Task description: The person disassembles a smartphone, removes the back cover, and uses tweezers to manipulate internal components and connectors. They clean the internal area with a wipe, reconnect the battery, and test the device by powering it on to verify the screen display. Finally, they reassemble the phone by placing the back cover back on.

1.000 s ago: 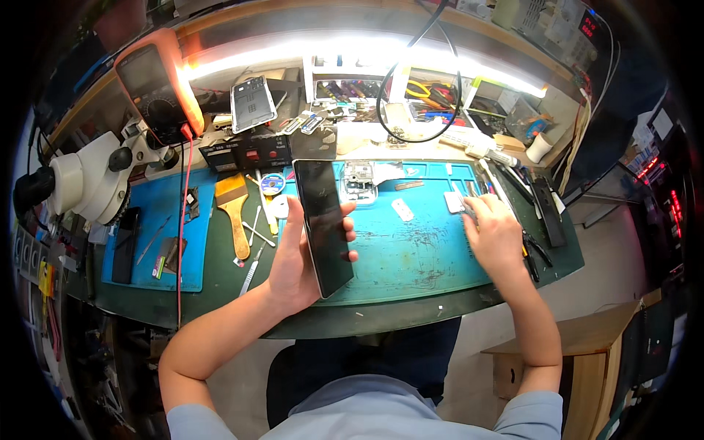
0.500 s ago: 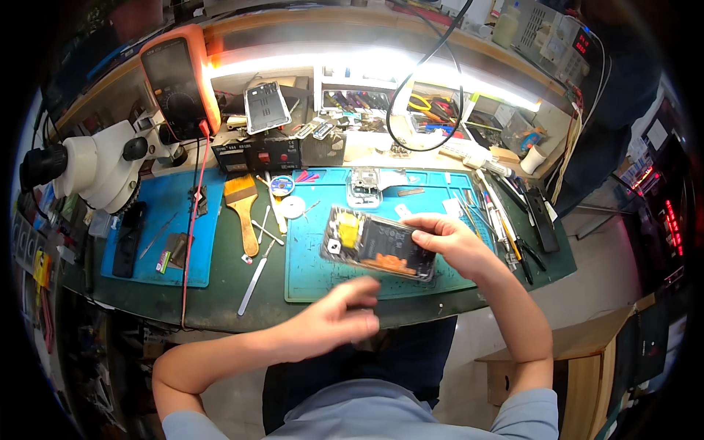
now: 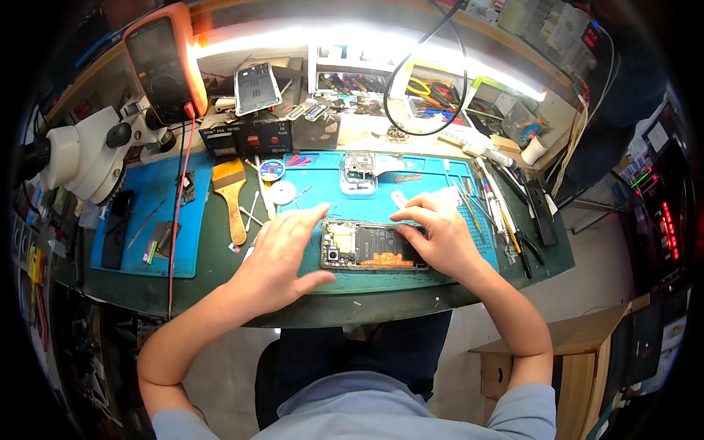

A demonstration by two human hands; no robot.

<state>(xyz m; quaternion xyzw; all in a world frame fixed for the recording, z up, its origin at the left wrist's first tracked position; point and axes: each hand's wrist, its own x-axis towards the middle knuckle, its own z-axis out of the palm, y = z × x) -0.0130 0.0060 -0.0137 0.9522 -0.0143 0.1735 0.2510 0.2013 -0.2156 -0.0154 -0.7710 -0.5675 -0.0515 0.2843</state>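
Observation:
An opened smartphone (image 3: 374, 246) lies flat on the blue work mat (image 3: 315, 286), its back cover off. The black battery (image 3: 378, 240), an orange flex cable and a yellow patch beside the camera show inside it. My right hand (image 3: 444, 242) is at the phone's right end; thumb and index finger are apart, the thumb over the battery and the index finger past the far edge. My left hand (image 3: 279, 253) hovers left of the phone, fingers stretched out and thumb spread, holding nothing. Whether my right thumb touches the phone I cannot tell.
Behind the phone sits a clear case with metal parts (image 3: 359, 176). A brush (image 3: 231, 198), solder wick spool (image 3: 272, 170) and white spool (image 3: 281, 193) are to the left. Pliers (image 3: 529, 248) and several tools lie right. A microscope (image 3: 88, 158) and multimeter (image 3: 165, 66) stand far left.
The phone, held tilted in my right hand before, now rests flat on the mat. My left hand has moved up and left, its fingers opening out. The view has shifted slightly.

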